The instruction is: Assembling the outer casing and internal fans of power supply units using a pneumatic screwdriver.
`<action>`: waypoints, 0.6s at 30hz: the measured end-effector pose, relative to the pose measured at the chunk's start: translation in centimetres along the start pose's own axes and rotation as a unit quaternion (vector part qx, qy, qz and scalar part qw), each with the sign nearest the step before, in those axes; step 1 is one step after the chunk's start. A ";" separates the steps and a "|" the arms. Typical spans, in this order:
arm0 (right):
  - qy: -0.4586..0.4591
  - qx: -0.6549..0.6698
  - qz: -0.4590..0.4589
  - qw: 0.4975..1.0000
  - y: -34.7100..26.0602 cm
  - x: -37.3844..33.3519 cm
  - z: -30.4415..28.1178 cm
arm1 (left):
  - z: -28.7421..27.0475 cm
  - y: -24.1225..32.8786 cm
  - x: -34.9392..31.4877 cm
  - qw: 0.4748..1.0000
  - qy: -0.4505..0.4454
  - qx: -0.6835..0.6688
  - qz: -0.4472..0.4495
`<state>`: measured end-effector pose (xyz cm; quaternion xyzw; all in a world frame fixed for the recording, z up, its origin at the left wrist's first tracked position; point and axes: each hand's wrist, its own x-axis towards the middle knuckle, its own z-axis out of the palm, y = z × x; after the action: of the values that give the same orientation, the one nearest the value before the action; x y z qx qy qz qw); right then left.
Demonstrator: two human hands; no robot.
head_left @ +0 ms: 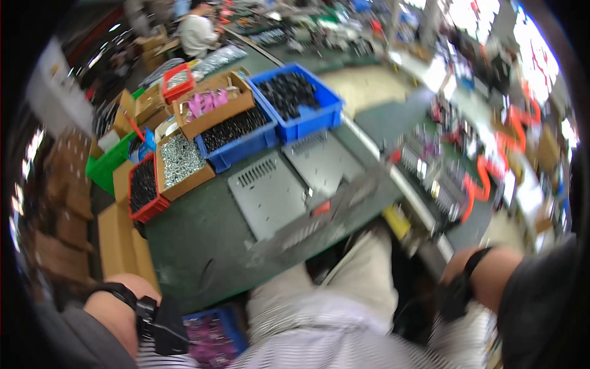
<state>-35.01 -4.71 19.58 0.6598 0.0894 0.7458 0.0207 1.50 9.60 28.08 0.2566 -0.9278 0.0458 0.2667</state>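
Observation:
Neither of my hands shows. My left arm (126, 284) is at the lower left, with a black strap and a black device (165, 327) on it. At the lower right is my right arm (491, 280), also with a black strap and a dark device (453, 298). Two flat grey metal panels, a near one with slots (267, 200) and a far one (322, 161), lie on the green tabletop (178, 255). Along their near side is a blurred dark strip (319, 212) with a red patch. Pink parts (209, 350) sit in a blue container below the table edge.
Beyond the panels stand a blue bin (310, 128) of black parts, a second blue bin (243, 146), a carton (212, 175) of small metal pieces and a red bin (157, 206). A carton (230, 111) holds pink parts. Another person (198, 34) is at the far left.

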 end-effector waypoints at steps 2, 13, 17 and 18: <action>0.020 0.024 -0.006 0.999 0.2 -0.6 -0.9 | 1.2 0.5 -0.4 0.999 0.020 0.016 -0.021; 0.051 0.023 0.013 0.998 0.2 -0.7 -2.3 | 1.6 1.4 1.0 0.998 0.027 0.056 -0.019; 0.063 0.021 0.025 0.997 0.2 -1.3 -1.5 | 1.4 1.8 0.8 0.998 0.021 0.061 -0.019; 0.066 0.022 0.030 0.997 0.3 -1.4 -1.3 | 1.3 1.9 0.8 0.998 0.020 0.063 -0.018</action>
<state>-36.10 -5.34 18.09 0.6117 0.0875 0.7860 -0.0221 -0.68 10.61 27.49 0.2884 -0.9128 0.1047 0.2696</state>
